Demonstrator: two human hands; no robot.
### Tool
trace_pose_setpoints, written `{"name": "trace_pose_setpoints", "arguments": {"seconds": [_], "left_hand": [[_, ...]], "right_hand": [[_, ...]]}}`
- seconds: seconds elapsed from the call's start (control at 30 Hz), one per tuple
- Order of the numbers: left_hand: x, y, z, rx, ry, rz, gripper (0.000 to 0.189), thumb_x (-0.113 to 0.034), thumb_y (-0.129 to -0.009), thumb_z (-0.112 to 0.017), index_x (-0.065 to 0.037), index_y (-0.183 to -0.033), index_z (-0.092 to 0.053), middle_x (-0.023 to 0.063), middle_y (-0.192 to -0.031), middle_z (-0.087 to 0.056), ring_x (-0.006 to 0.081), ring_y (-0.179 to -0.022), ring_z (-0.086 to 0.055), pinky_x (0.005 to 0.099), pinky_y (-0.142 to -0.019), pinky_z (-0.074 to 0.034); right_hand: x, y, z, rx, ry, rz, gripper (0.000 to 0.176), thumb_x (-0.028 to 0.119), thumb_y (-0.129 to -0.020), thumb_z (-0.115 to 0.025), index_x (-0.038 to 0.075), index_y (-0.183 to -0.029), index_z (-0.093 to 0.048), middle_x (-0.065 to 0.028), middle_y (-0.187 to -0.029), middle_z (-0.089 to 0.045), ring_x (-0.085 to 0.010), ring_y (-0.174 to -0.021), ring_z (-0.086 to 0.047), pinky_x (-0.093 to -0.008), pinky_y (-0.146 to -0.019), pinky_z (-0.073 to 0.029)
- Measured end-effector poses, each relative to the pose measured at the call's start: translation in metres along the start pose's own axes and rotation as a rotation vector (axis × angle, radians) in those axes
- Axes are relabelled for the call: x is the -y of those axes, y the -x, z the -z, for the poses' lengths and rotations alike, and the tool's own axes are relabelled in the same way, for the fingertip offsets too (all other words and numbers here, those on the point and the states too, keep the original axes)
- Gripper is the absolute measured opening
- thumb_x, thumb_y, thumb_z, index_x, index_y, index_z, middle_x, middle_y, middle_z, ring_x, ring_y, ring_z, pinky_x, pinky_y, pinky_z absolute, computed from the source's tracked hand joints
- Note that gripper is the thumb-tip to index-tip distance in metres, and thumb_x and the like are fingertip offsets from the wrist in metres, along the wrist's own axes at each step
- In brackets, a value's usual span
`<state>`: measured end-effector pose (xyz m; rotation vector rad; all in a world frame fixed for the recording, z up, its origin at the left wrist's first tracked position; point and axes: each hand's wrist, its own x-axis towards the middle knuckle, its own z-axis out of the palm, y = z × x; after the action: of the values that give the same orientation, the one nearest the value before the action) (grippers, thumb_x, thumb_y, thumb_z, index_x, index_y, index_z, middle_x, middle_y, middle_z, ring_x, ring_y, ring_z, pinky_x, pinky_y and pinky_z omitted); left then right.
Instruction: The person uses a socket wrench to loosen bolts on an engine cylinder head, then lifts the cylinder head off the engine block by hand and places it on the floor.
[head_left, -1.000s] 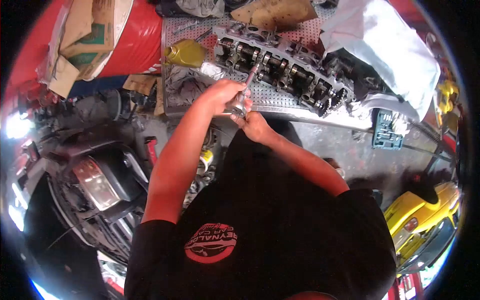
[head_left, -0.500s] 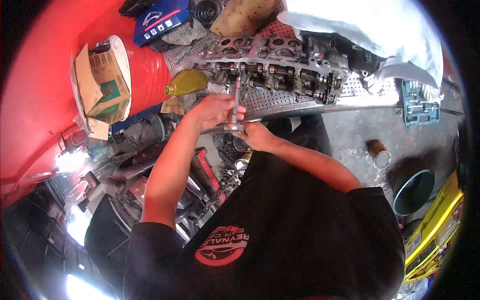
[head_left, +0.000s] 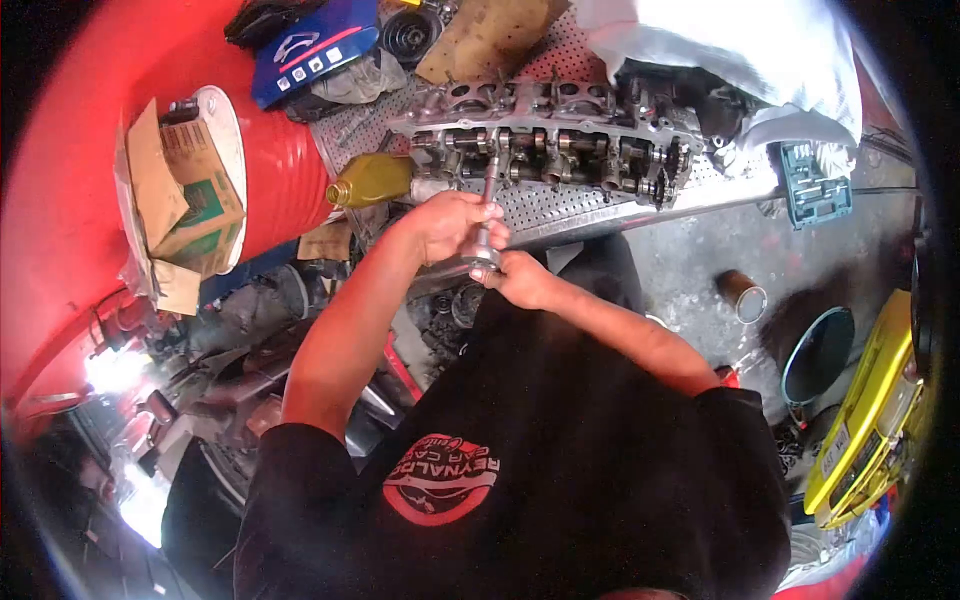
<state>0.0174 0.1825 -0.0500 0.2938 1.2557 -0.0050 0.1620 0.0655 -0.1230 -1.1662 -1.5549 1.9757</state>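
A metal cylinder head point(head_left: 580, 150) with exposed camshafts lies on a perforated metal bench. A ratchet with a long extension point(head_left: 490, 190) reaches from its left half toward my body, the far end at the camshaft area. My left hand point(head_left: 452, 228) has its fingers closed around the extension near the ratchet head. My right hand point(head_left: 522, 279) is closed on the ratchet at its near end; the handle is mostly hidden by the hand. An olive-gold bottle point(head_left: 372, 181) lies on its side left of the cylinder head.
A red drum point(head_left: 285, 160) and an open cardboard box point(head_left: 190, 200) are at the left. White cloth point(head_left: 740, 60) covers the back right. A teal socket case point(head_left: 818, 190) sits at the right, above a can point(head_left: 745, 298) on the floor.
The ratchet and both hands have shifted slightly right and down in view, and the ratchet head has turned. The view itself has also shifted, moving the surroundings.
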Motion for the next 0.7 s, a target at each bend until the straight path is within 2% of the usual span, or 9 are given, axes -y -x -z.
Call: {"name": "trace_pose_setpoints", "arguments": {"seconds": [0.03,0.13,0.23,0.27,0.3,0.4,0.43,0.53,0.7], "left_hand": [[-0.003,0.003,0.003,0.085,-0.03,-0.002,0.021,-0.014,-0.093,-0.06,0.0,-0.109,-0.058,0.0132,-0.098,-0.065,0.0246,-0.085,-0.067,0.0357,-0.069,-0.054],[0.002,-0.01,0.014,0.133,-0.099,-0.075,0.018,-0.012,-0.092,-0.06,0.001,-0.105,-0.058,0.0121,-0.094,-0.066,0.0241,-0.082,-0.067,0.0363,-0.068,-0.054],[0.006,-0.017,0.011,0.009,-0.282,-0.063,0.013,-0.013,-0.093,-0.06,-0.001,-0.098,-0.058,0.0093,-0.084,-0.066,0.0227,-0.076,-0.067,0.0361,-0.066,-0.055],[0.008,-0.019,0.01,-0.023,-0.335,-0.061,0.013,-0.014,-0.093,-0.06,-0.002,-0.097,-0.058,0.0086,-0.083,-0.066,0.0225,-0.075,-0.067,0.036,-0.066,-0.055],[0.01,-0.018,0.007,-0.056,-0.329,-0.061,0.014,-0.015,-0.094,-0.059,-0.002,-0.097,-0.057,0.0105,-0.089,-0.067,0.0236,-0.08,-0.066,0.0359,-0.067,-0.055],[0.015,-0.022,0.017,0.215,0.09,-0.11,0.013,-0.013,-0.094,-0.058,-0.001,-0.1,-0.058,0.0135,-0.097,-0.066,0.0266,-0.089,-0.066,0.0371,-0.07,-0.055],[0.013,-0.019,0.022,0.33,0.105,-0.154,0.015,-0.01,-0.094,-0.057,0.001,-0.104,-0.057,0.0162,-0.102,-0.065,0.0291,-0.096,-0.064,0.0385,-0.074,-0.055],[0.019,-0.032,0.031,0.382,0.117,-0.186,0.017,-0.008,-0.092,-0.058,0.001,-0.106,-0.057,0.0162,-0.099,-0.065,0.0306,-0.095,-0.065,0.0397,-0.075,-0.055],[0.022,-0.034,0.032,0.161,0.018,-0.131,0.027,-0.016,-0.091,-0.064,0.0,-0.111,-0.057,0.0132,-0.097,-0.065,0.0254,-0.09,-0.066,0.0392,-0.076,-0.055]], "right_hand": [[-0.001,0.0,-0.003,-0.021,-0.029,-0.01,0.037,0.038,-0.093,-0.059,0.004,-0.109,-0.063,-0.0235,-0.096,-0.066,-0.0369,-0.094,-0.064,-0.0426,-0.084,-0.049],[-0.001,0.0,-0.012,-0.085,-0.104,-0.041,0.031,0.033,-0.093,-0.061,0.006,-0.108,-0.063,-0.0166,-0.093,-0.067,-0.0249,-0.088,-0.063,-0.0387,-0.081,-0.049],[-0.011,0.002,-0.022,-0.132,-0.135,-0.118,0.027,0.031,-0.093,-0.062,0.004,-0.099,-0.064,-0.0092,-0.084,-0.067,-0.017,-0.081,-0.06,-0.0352,-0.079,-0.048],[-0.014,0.004,-0.024,-0.153,-0.133,-0.103,0.027,0.03,-0.093,-0.062,0.004,-0.098,-0.064,-0.0089,-0.083,-0.067,-0.0171,-0.081,-0.06,-0.0351,-0.079,-0.048],[-0.013,0.004,-0.024,-0.177,-0.13,-0.082,0.027,0.03,-0.094,-0.062,0.003,-0.096,-0.064,-0.0086,-0.082,-0.066,-0.0173,-0.081,-0.06,-0.035,-0.079,-0.048],[-0.009,0.007,-0.024,-0.231,-0.141,-0.063,0.027,0.028,-0.094,-0.06,0.001,-0.094,-0.064,-0.0082,-0.082,-0.066,-0.0178,-0.081,-0.06,-0.0347,-0.079,-0.048],[-0.008,0.007,-0.023,-0.245,-0.134,-0.055,0.027,0.028,-0.095,-0.06,0.001,-0.094,-0.064,-0.0079,-0.082,-0.066,-0.0177,-0.081,-0.06,-0.0346,-0.079,-0.048],[0.001,0.01,-0.02,-0.209,-0.115,-0.16,0.026,0.026,-0.095,-0.059,0.001,-0.096,-0.064,-0.0068,-0.083,-0.066,-0.017,-0.081,-0.059,-0.0345,-0.079,-0.048],[0.022,0.0,-0.025,-0.164,-0.136,-0.182,0.024,0.026,-0.096,-0.058,0.002,-0.099,-0.063,-0.006,-0.089,-0.066,-0.0153,-0.086,-0.057,-0.034,-0.083,-0.046]]}}
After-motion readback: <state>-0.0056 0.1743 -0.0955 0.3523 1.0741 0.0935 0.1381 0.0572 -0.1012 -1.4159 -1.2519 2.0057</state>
